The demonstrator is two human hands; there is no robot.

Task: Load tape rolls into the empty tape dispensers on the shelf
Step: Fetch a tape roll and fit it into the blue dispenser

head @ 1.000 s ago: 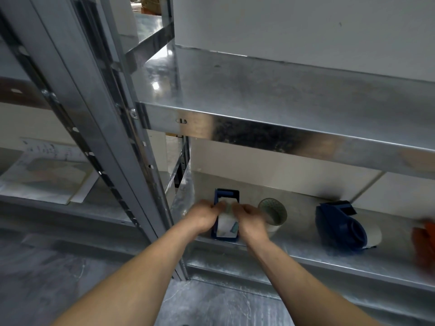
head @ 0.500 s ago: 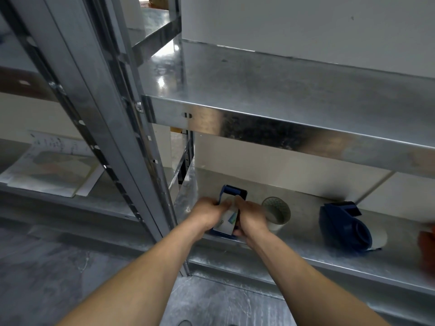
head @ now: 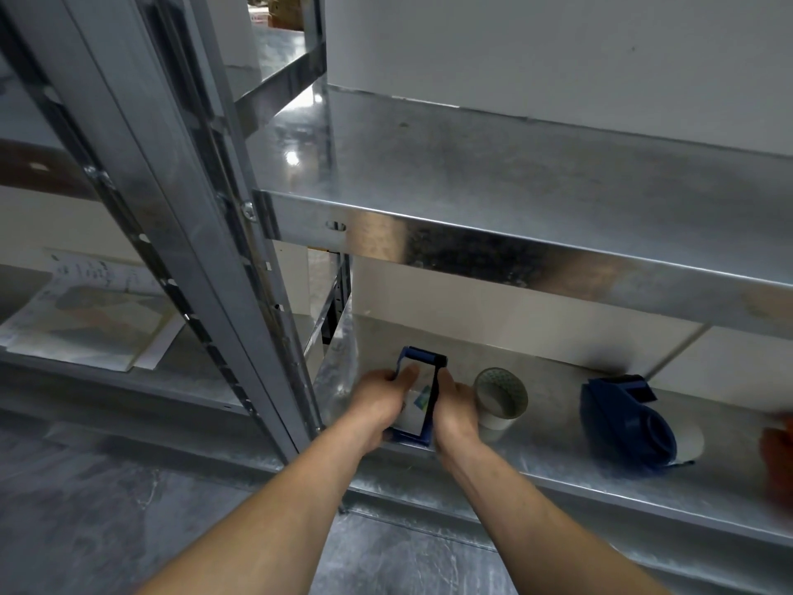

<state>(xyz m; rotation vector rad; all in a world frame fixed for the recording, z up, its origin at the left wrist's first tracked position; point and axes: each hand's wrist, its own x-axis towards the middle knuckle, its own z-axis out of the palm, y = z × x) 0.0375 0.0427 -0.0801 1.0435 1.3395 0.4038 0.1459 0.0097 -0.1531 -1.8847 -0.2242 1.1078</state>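
Observation:
A blue tape dispenser (head: 422, 360) sits at the left end of the lower metal shelf (head: 553, 461). My left hand (head: 379, 401) grips its left side and my right hand (head: 455, 412) grips its right side. Between my hands a white tape roll (head: 416, 405) with a small coloured label lies inside the dispenser's frame. A loose roll of clear tape (head: 500, 399) stands just right of my right hand. Farther right on the same shelf rests a second blue dispenser (head: 624, 423) with a white roll in it.
A steel upright post (head: 240, 294) stands just left of my hands. The upper shelf (head: 515, 251) overhangs the work area. Papers (head: 86, 319) lie on the neighbouring shelf to the left. An orange object (head: 779, 457) shows at the right edge.
The dispenser has tilted a little to the right in my hands, and my fingers have shifted on the white roll. The view has moved slightly; the other shelf items stay put.

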